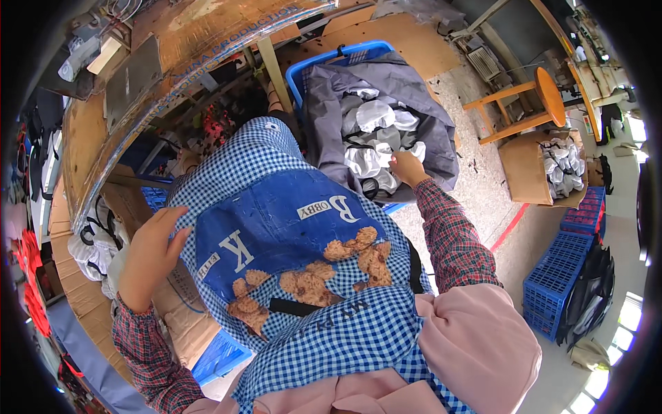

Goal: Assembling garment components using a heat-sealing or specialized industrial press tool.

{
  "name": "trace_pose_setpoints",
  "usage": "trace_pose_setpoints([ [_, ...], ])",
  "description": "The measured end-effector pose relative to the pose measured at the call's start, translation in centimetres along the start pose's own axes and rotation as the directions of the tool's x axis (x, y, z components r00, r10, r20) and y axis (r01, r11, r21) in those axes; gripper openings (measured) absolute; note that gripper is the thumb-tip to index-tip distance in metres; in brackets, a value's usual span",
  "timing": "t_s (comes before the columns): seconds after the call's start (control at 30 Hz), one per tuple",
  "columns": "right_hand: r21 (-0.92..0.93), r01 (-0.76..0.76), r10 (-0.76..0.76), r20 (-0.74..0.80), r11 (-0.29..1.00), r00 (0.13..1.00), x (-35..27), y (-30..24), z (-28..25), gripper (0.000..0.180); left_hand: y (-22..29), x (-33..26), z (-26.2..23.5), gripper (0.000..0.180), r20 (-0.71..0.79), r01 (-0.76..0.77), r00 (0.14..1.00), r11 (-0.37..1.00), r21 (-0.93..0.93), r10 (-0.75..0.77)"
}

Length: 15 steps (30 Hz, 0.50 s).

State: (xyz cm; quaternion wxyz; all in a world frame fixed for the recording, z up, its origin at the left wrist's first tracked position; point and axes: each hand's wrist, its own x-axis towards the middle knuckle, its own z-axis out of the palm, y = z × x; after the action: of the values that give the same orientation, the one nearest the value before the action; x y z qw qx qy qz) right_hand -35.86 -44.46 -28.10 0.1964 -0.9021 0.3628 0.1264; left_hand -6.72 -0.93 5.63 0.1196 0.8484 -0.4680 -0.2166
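We note our right hand [409, 169] curled at crumpled white-and-grey fabric pieces [380, 138], grip unclear, left hand [149, 254] loosely spread, empty; pieces likely light, soft, best pinched by a fold.

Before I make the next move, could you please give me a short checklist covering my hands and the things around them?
1. Right hand at the white pieces: ok, it reaches into the pile.
2. Firm grip there: cannot tell, the fingertips are unclear.
3. Left hand free: ok, it looks empty, fingers extended.
4. Grey liner open in the blue basket: ok, contents exposed.
5. Wooden stool apart from the right arm: ok.
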Motion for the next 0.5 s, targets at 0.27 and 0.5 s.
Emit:
trace_pose_setpoints([
  [0.27,0.249,0.143,-0.161,0.053,0.958,0.986,-0.5,-5.4,5.2,0.036,-3.0,-1.2,0.3,0.028,-0.149,0.016,0.989,0.996,0.089,-0.003],
  [0.5,0.234,0.111,-0.104,-0.040,0.966,0.994,1.4,-13.6,7.9,0.062,-3.4,-3.9,-1.5,0.024,-0.309,0.137,0.943,0.990,0.022,-0.123],
])
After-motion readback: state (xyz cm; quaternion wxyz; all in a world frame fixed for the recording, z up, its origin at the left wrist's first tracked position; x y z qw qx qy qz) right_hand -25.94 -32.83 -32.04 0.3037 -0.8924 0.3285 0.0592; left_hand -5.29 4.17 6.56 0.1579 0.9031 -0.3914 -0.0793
